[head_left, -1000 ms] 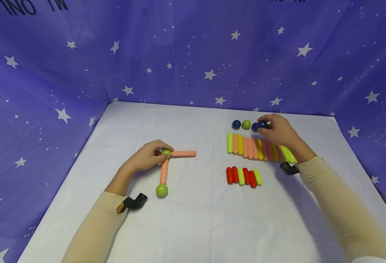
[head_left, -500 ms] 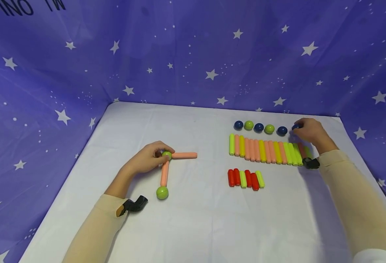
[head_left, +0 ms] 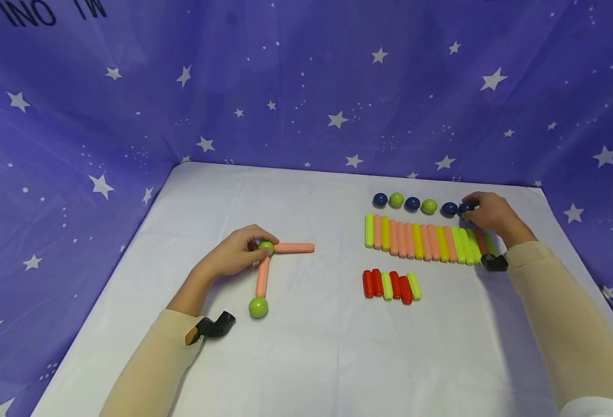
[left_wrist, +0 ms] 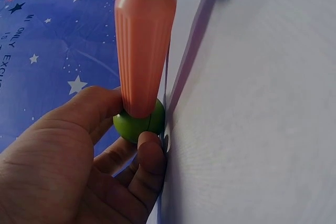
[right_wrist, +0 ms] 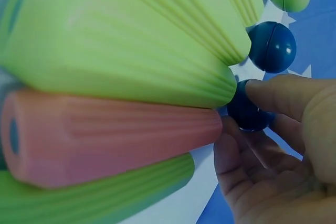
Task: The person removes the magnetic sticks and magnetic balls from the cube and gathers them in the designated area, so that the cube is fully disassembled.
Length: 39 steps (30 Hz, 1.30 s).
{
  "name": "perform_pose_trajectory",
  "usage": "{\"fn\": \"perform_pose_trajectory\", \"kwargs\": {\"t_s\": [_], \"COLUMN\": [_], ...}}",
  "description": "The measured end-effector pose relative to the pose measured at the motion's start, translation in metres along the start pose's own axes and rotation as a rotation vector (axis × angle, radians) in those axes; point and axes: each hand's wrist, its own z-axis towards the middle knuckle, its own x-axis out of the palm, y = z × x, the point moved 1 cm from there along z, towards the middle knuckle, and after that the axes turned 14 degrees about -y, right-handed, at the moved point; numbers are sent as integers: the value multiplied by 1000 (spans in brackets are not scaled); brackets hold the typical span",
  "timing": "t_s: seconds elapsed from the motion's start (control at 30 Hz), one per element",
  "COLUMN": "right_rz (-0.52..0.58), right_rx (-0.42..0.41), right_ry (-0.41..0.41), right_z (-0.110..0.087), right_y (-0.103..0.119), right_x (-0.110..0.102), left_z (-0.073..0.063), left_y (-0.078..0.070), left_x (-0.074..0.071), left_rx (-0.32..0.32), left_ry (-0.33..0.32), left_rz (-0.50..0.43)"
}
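My left hand (head_left: 241, 250) pinches a green ball (head_left: 267, 248) between thumb and fingers. Two salmon rods join at that ball: one rod (head_left: 294, 248) points right, the other (head_left: 262, 278) runs toward me and ends in a second green ball (head_left: 258, 307). In the left wrist view the near rod (left_wrist: 144, 51) leads down to the gripped ball (left_wrist: 137, 124). At the back right, my right hand (head_left: 491, 214) pinches a dark blue ball (head_left: 465, 207) at the right end of a row of balls. The right wrist view has thumb and fingertips around this ball (right_wrist: 247, 108).
Blue and green balls (head_left: 412, 204) line the back right of the white table (head_left: 306, 359). Before them lies a long row of salmon, yellow and lime rods (head_left: 426, 242). Shorter red and lime rods (head_left: 390, 285) lie nearer. A purple starry cloth (head_left: 296, 87) stands behind and at the sides.
My right hand has moved right along the ball row, uncovering more balls and rods, then shifted slightly left with the blue ball. The left hand keeps its grip on the green ball.
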Motion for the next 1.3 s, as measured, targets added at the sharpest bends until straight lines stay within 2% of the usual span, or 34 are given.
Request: {"fn": "perform_pose_trajectory", "kwargs": {"t_s": [0.37,0.5,0.6,0.7,0.8,0.93,1.17,1.3], "right_rz": [-20,-62,-89,-88,-68,-53,3,-21], "right_rx": [-16,-47,-88,-144,-223,-353,-647,-814], "right_ry": [-28,-64,-116,-184,-235,-251,-189,-96], "right_z": [-9,-14,-24,-38,-53,-74,-118,-145], "right_y": [-3,-4,5,27,59,107,190,228], "right_x": [-6,-12,-17,-18,-16,-6,23,47], "left_z": [-1,-1,-1,-1,-1,-2,-2,-2], "left_y": [-2,-3,-4,-4,-6,-8,-11,-14], "left_x": [0,0,0,0,2,3,7,10], "left_rx": [-25,-9,12,20,23,29,23,56], "left_ry": [10,5,1,3,6,10,25,55], "left_rz": [22,32,43,52,49,56,59,67]}}
